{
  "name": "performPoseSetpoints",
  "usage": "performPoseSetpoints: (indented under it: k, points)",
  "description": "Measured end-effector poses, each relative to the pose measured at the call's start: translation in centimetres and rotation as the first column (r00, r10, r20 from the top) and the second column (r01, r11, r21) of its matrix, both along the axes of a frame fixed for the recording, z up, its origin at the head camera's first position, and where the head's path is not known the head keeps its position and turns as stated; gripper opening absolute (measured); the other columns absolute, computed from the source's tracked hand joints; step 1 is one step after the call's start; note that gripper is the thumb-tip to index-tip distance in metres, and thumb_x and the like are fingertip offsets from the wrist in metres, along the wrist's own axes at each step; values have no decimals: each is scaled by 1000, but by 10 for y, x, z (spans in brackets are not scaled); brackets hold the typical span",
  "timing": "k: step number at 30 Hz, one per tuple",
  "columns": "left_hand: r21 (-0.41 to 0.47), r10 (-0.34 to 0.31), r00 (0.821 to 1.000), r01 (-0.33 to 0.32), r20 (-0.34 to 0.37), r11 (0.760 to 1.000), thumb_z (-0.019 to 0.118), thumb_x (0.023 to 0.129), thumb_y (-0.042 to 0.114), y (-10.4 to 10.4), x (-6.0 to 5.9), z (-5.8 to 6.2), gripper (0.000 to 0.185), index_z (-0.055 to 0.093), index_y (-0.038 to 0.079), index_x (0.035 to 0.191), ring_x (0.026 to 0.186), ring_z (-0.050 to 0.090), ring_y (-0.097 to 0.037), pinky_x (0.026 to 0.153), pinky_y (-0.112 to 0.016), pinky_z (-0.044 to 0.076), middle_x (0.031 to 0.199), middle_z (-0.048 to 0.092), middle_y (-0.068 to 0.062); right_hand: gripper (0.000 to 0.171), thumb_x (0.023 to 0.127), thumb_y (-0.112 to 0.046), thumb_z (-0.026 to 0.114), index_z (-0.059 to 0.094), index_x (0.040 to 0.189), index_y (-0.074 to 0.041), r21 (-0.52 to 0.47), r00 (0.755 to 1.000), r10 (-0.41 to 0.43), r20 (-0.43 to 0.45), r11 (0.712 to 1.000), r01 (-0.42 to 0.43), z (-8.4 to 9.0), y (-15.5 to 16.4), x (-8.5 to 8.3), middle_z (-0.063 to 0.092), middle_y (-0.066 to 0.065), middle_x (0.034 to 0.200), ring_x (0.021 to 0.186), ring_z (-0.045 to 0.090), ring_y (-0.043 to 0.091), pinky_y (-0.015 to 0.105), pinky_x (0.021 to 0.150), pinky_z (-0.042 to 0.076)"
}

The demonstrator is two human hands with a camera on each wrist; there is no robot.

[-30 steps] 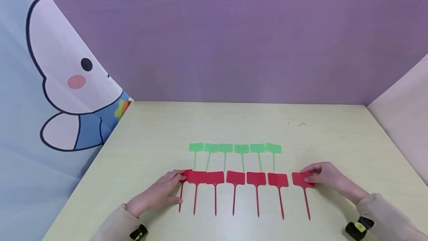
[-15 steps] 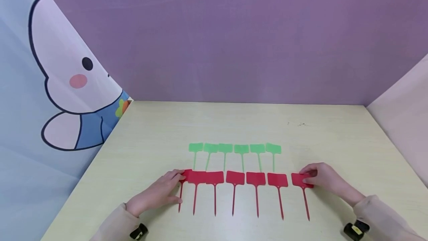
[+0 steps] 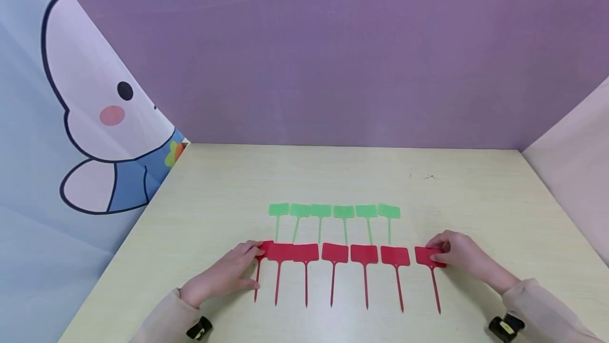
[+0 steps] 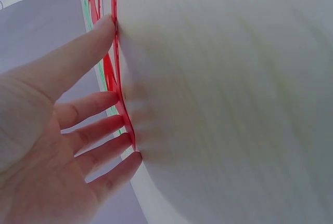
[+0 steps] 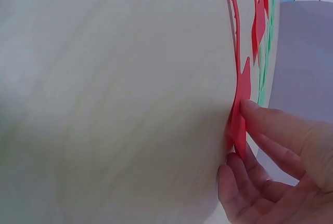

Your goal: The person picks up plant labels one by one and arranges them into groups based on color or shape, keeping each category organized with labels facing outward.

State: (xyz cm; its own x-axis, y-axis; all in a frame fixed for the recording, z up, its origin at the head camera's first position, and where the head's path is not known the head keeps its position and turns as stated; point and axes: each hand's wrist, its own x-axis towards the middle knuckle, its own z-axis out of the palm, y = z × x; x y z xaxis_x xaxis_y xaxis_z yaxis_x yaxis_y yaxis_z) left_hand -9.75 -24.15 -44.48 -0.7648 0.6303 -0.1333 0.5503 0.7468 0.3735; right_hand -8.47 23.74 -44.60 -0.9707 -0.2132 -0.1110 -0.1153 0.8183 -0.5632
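Note:
Several red plant labels, T-shaped with pointed stems, lie in a row across the table (image 3: 333, 179). My left hand (image 3: 225, 275) rests on the leftmost red label (image 3: 268, 248), fingertips on its head and thumb at its stem. Those fingers look fairly straight in the left wrist view, touching the label's edge (image 4: 118, 57). At the row's other end, my right hand (image 3: 460, 253) pinches the head of the rightmost red label (image 3: 423, 255). The right wrist view shows the thumb on that label's face (image 5: 242, 86) and curled fingers at its edge. A gap separates it from its neighbour (image 3: 395, 256).
Behind the red row lie several smaller green plant labels (image 3: 344, 211), also in a line. A purple backdrop (image 3: 333, 57) stands at the table's far edge. A blue cartoon-print cloth (image 3: 28, 258) hangs at left, a pale one (image 3: 575, 163) at right.
Between the first and second frames, my right hand and the rightmost red label shift very slightly left. The left hand and the other labels stay put.

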Motion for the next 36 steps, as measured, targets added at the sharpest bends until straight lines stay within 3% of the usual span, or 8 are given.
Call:
performPoseSetpoints:
  k: [17, 24, 30, 36]
  points:
    - [19, -11, 998, 13, -65, 1000, 77, 65, 30, 1, -3, 0, 60, 53, -1, 111, 105, 46, -25, 86, -39, 44, 118, 47, -10, 18, 69, -4, 72, 66, 86, -2, -22, 999, 16, -36, 1000, -16, -1, 2, 2, 56, 2, 79, 69, 46, 16, 21, 55, 41]
    - [-5, 21, 999, -22, -47, 1000, 79, 63, 31, 3, -6, 0, 60, 56, 0, 109, 106, 45, -27, 87, -41, 43, 119, 47, -12, 20, 72, -8, 71, 66, 90, -2, -65, 1000, -1, -13, 998, 0, -2, 3, 3, 58, 0, 80, 70, 49, 12, 20, 56, 44]
    - [7, 24, 998, -24, -59, 1000, 79, 62, 28, 4, -7, 1, 58, 59, 0, 108, 105, 46, -27, 88, -42, 42, 117, 48, -12, 21, 76, -7, 66, 63, 95, 1, -122, 999, -27, 25, 992, 30, 7, 4, 7, 61, 7, 87, 75, 55, 18, 21, 57, 47]
    - [35, 36, 993, -32, -112, 999, 76, 68, 26, 3, -11, 5, 48, 61, 1, 106, 100, 50, -25, 84, -39, 45, 110, 53, -10, 22, 78, -7, 64, 62, 99, 1, -107, 998, -54, 8, 993, 55, 9, 11, 8, 62, 12, 93, 77, 57, 21, 21, 57, 47]
